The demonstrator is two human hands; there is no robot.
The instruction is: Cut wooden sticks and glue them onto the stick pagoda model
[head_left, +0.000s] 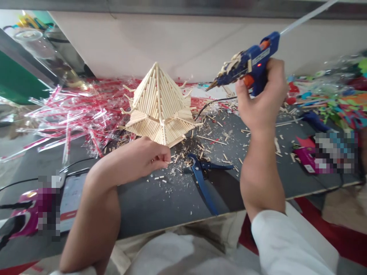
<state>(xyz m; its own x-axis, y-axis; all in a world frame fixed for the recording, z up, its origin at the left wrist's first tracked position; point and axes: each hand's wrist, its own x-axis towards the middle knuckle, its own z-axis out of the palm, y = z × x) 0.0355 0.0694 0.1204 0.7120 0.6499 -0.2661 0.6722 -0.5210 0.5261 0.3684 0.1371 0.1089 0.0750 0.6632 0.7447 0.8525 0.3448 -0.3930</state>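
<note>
Glue gun (pixel 258 61) raised above the right half of the table (pixel 143 214), I judge gluing to be the step in hand, with no glue being laid at this instant. The stick model (pixel 146 96) stands upright towards the far edge, left of centre, its pointed roof on top. The next move, I think, calls for bringing the nozzle down and leftwards to a joint, my fingertips clear of the hot metal.

My right hand (pixel 263 95) is wrapped round the grip, thumb beside the orange trigger; I can't tell whether the trigger is pressed. My left hand (pixel 151 154) hangs just before the model's near corner, fingers curled and tips together; anything pinched there is too small to tell, and so is whether I touch the model.

Blue cutters (pixel 204 187) lie among stick offcuts (pixel 212 140), one handle reaching the near edge. Wrappers (pixel 94 118) heap towards the far left corner.
</note>
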